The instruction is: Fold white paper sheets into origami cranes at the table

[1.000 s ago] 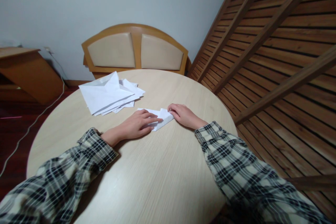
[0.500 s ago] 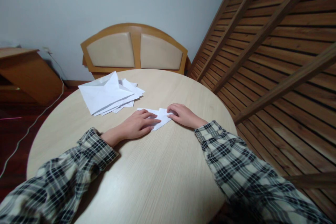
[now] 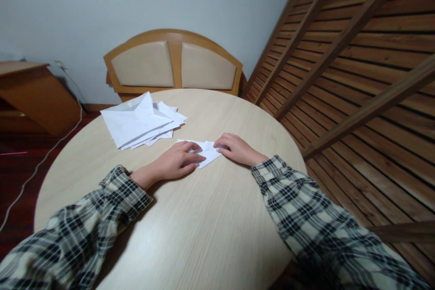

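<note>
Steady folded paper under loosely spread left hand; press evenly with curled right hand, pinching or merely touching: hard to tell.

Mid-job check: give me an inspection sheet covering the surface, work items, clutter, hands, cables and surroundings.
Surface: round, pale wood-look table.
Work items: folded white paper, lying on the table between and partly under the fingers.
Clutter: loose, uneven pile of white sheets, beyond the left hand.
Hands: left hand's fingers spread over the paper; right hand curled at its right end, grip unclear.
Cables: one pale cable trailing left of the table.
Surroundings: padded wooden board behind the table, slatted wood at right, brown cabinet at left.
</note>
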A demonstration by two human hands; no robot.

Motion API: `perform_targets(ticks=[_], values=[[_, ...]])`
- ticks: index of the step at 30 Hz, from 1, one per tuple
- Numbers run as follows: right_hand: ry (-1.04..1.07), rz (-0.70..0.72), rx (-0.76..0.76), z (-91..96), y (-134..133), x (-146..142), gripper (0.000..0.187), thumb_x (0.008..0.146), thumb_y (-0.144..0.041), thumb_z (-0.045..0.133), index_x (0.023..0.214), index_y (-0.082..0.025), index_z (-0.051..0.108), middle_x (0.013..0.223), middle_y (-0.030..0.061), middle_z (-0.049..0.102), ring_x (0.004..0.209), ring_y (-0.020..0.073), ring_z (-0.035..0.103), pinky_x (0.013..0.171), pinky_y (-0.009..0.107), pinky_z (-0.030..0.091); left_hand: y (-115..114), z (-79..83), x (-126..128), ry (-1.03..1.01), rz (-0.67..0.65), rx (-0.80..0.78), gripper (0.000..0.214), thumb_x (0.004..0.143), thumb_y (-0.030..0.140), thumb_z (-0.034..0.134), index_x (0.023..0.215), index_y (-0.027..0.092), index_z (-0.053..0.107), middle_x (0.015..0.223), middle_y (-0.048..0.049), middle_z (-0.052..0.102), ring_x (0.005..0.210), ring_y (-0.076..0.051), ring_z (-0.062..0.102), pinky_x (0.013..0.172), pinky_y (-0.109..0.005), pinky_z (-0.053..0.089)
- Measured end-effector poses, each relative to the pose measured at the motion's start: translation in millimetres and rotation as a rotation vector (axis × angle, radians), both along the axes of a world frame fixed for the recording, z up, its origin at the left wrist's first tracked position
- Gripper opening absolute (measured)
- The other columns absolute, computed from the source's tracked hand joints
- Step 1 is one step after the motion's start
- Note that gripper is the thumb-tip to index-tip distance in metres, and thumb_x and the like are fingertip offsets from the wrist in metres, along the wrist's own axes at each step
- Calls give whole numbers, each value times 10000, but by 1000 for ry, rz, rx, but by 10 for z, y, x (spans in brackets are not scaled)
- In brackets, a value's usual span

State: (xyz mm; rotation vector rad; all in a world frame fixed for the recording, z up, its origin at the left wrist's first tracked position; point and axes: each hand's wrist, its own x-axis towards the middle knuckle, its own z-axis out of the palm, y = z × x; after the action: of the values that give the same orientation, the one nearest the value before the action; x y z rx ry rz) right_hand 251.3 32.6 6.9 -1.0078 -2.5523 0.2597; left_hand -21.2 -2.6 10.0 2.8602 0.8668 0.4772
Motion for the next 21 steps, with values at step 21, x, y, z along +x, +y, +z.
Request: perform_targets(ticks=[21], values=[[-42, -74, 56, -7, -12, -7, 178, 942, -245, 613, 1047, -250, 757, 1194, 85, 604, 1153, 228, 530, 999, 405, 405, -28, 23, 81, 129, 32, -8, 340, 990, 281, 447, 1286, 219, 604, 1431, -60, 585, 1158, -282, 511, 995, -455, 420]])
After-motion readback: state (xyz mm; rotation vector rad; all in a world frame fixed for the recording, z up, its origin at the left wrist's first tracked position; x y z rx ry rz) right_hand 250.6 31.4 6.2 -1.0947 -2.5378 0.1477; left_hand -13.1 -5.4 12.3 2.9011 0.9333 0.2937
